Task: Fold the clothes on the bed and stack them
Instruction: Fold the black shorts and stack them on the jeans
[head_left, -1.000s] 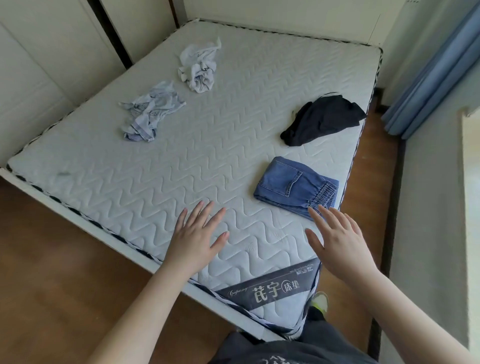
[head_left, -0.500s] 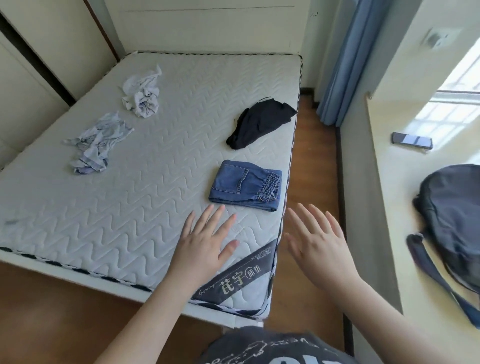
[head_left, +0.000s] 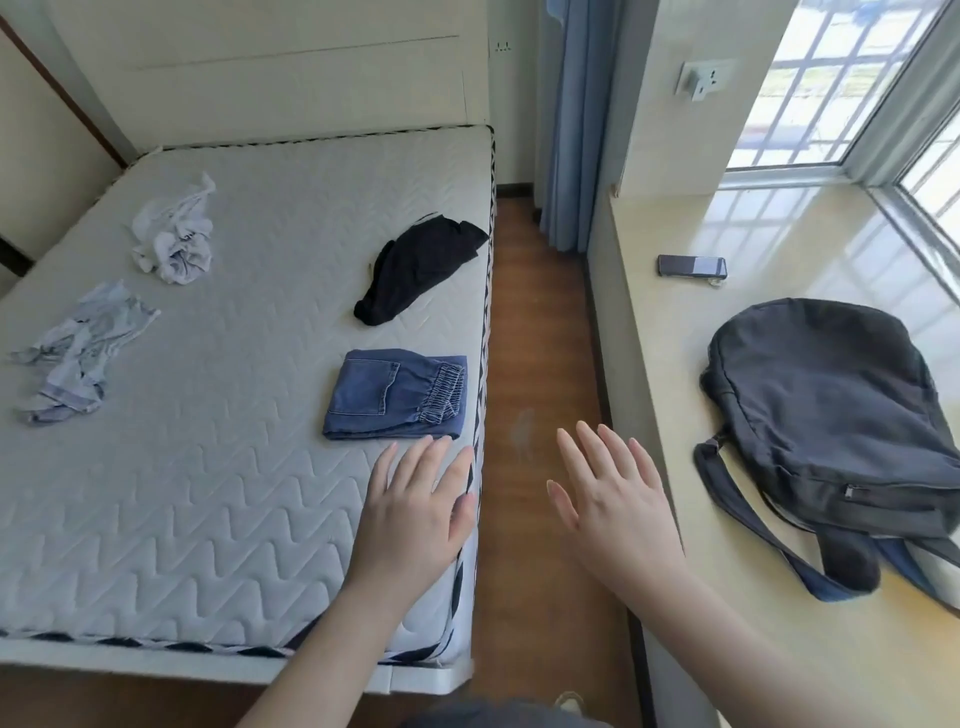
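— Where are the clothes?
— Folded jeans (head_left: 397, 396) near the bed's (head_left: 208, 519) right edge; black garment (head_left: 415, 270) beyond, two pale crumpled ones (head_left: 174, 234) (head_left: 78, 353) left.
— And the hands?
— Left hand (head_left: 415, 512) and right hand (head_left: 610, 499) — both spread flat, holding nothing.

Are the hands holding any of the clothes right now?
No. Both the left hand and the right hand are open and empty, fingers spread. The folded jeans lie on the bed just beyond the left hand's fingertips, not gripped.
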